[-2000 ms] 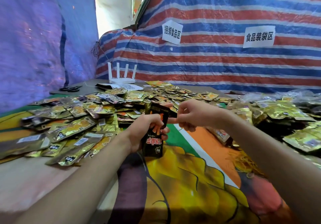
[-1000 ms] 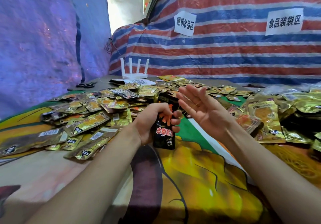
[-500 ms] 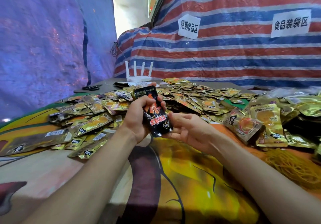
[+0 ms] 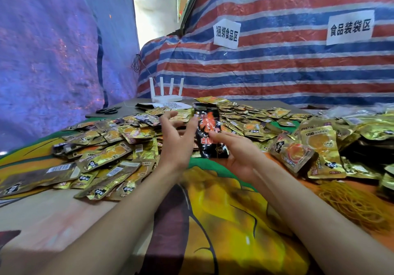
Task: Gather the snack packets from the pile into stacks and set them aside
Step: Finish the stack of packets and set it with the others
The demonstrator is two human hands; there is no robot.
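The right grip (image 4: 235,157) lies palm up above the desk (image 4: 223,227) and holds the stack (image 4: 210,133) of black packets, thumb pressed across its face and fingers under it. The stack stands tilted, its top leaning away from the person, in front of the pile (image 4: 115,149) of gold packets. The left grip (image 4: 177,144) is wide, holding nothing, fingers spread, just left of the stack; whether a fingertip touches its edge I cannot tell. The pile spreads over the left and far side of the desk, and more gold packets (image 4: 319,146) lie to the right. Yellow bands (image 4: 351,202) sit heaped near the right forearm. A router (image 4: 166,93) and scissors (image 4: 106,110) sit at the far left edge.
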